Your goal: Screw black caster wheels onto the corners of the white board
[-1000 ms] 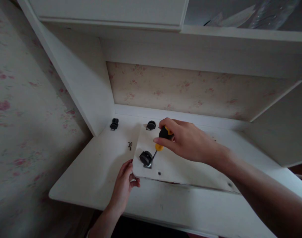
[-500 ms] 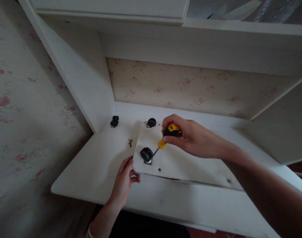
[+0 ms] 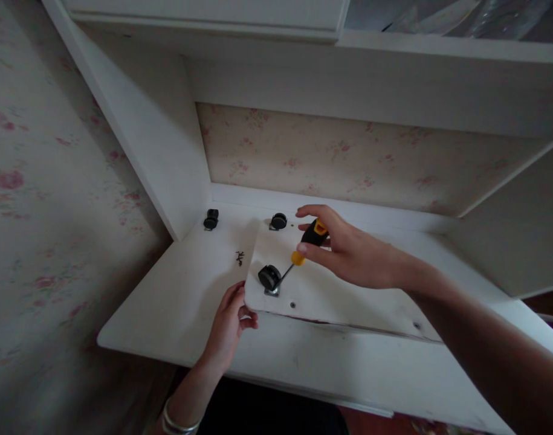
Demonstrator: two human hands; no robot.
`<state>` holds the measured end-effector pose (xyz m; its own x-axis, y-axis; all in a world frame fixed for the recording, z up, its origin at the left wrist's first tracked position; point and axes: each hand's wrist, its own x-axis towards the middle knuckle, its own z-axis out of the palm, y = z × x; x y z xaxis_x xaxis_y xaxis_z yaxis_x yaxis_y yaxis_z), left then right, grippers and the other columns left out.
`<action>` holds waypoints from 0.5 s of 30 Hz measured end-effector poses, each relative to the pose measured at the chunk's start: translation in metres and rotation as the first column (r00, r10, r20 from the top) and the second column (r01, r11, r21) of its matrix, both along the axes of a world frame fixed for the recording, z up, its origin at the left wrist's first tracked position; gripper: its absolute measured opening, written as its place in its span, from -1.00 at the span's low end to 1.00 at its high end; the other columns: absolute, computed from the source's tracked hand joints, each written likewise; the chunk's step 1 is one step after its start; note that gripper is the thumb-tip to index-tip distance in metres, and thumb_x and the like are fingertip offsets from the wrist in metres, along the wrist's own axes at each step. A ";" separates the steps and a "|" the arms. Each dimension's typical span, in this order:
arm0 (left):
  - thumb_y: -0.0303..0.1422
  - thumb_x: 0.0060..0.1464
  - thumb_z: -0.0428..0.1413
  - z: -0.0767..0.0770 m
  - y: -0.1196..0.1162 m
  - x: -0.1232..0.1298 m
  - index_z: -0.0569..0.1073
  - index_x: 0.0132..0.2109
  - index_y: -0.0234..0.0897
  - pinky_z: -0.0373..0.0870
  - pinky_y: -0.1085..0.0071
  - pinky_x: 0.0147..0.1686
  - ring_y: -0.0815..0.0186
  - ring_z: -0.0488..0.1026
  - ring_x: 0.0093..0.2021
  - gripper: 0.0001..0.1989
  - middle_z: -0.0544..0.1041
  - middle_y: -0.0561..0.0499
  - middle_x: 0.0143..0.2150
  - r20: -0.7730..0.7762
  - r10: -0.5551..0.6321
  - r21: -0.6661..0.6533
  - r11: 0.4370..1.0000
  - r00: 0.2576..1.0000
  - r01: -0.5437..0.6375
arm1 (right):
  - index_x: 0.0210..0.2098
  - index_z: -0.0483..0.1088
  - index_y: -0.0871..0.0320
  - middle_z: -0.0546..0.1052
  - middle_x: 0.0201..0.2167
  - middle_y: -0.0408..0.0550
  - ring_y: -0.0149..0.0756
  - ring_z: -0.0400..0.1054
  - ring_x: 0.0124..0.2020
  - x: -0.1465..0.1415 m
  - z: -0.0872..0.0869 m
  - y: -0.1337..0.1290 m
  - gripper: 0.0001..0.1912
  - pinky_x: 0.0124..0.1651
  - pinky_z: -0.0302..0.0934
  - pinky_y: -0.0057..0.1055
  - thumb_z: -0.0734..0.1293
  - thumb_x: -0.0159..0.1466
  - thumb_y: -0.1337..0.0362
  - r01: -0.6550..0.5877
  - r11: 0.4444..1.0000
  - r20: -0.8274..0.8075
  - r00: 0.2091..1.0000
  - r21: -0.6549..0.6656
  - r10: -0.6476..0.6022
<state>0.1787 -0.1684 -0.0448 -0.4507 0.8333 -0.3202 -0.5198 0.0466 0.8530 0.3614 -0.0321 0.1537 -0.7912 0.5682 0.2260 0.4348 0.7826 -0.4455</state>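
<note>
Right hand (image 3: 342, 248) grasping a screwdriver with a black-and-yellow handle (image 3: 314, 233): thumb and fingers hold the handle, the index finger extended beyond it. From this grip the thin metal shaft slants down, leftward and toward the person, its tip at the silvery metal mounting plate (image 3: 272, 292) of a black, round-wheeled caster (image 3: 269, 277). The caster stands wheel-up on a flat white board (image 3: 344, 296), which extends beneath the grip. Left of the grip and nearer the person, the left hand (image 3: 226, 320) touches the board's rounded corner, fingers curled; whether it pinches the board cannot be told. A second black caster (image 3: 278, 221) stands beyond the grip, to its left; farther left lie small dark metal screws (image 3: 239, 258) and a third black caster (image 3: 211, 220).
</note>
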 end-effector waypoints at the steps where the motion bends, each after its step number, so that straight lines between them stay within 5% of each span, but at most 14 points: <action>1: -0.12 0.03 0.26 0.000 0.000 0.000 0.42 0.01 -0.26 0.36 0.45 -0.57 0.38 0.45 -0.51 -0.54 0.54 0.03 -0.27 0.002 0.000 -0.002 1.000 1.000 0.000 | 0.19 0.15 0.09 0.54 -0.02 0.09 -0.19 0.46 -0.07 0.001 0.000 0.000 -0.53 -0.09 0.28 -0.30 0.24 0.39 0.03 -0.045 0.998 -0.005 0.999 -0.053 0.045; 6: -0.10 -0.02 0.29 -0.001 -0.001 0.000 0.42 0.00 -0.25 0.35 0.43 -0.57 0.38 0.45 -0.52 -0.51 0.55 0.04 -0.30 0.007 0.010 -0.005 1.000 1.000 -0.010 | -0.06 0.32 0.11 0.57 -0.20 0.04 -0.17 0.46 -0.26 0.000 0.001 -0.001 -0.62 -0.21 0.24 -0.28 0.27 0.35 -0.06 0.142 0.980 0.021 0.989 0.140 -0.146; 10: -0.09 -0.02 0.29 -0.001 0.000 0.000 0.43 -0.01 -0.23 0.34 0.44 -0.56 0.38 0.45 -0.52 -0.51 0.55 0.06 -0.30 0.010 0.001 0.000 1.000 1.000 -0.001 | 0.15 0.18 0.10 0.53 -0.02 0.08 -0.25 0.46 -0.18 0.000 0.004 -0.003 -0.58 -0.17 0.27 -0.34 0.25 0.38 0.08 -0.027 0.999 0.028 0.999 -0.039 0.028; 15: -0.07 -0.03 0.30 -0.004 0.001 0.000 0.42 0.00 -0.24 0.34 0.43 -0.56 0.37 0.45 -0.52 -0.49 0.55 0.03 -0.28 0.008 -0.002 0.006 1.000 1.000 0.002 | -0.01 0.31 0.12 0.56 -0.18 0.07 -0.17 0.46 -0.27 -0.001 0.007 -0.006 -0.60 -0.23 0.25 -0.29 0.27 0.35 -0.05 0.119 0.987 0.039 0.992 0.112 -0.124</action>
<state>0.1783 -0.1674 -0.0487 -0.4463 0.8360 -0.3192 -0.5265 0.0431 0.8491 0.3601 -0.0378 0.1610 -0.7288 0.6345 0.2576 0.5474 0.7658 -0.3375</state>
